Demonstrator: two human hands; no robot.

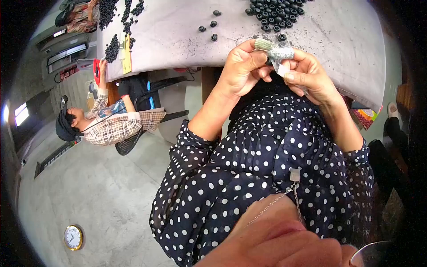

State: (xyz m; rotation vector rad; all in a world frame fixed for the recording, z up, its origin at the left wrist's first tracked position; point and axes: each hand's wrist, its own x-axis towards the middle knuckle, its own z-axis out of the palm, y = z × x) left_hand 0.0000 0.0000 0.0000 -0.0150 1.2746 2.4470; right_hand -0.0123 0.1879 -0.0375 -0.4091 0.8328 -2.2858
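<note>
Just above the table's near edge, my two hands meet in front of me. My left hand (242,66) pinches a small black rubber-like part (268,61), mostly hidden by the fingers; its index fingertip wears a pale green wrap (263,44). Facing it, my right hand (309,75) is closed on a thin, pale, flat piece (282,70), possibly a blade, whose tip points toward the black part. A grey, dusty wrap (282,54) covers the right index finger. Beyond the hands lies a heap of round black parts (275,17), with a few loose ones (214,37) to the left.
Dark crumbs dot the pale tablecloth (169,42). More black parts (112,48) lie at the far left beside a yellow strip (127,55). A person in a plaid shirt (118,129) sits there, reaching to a red container (96,71). A round clock (73,237) shows lower left.
</note>
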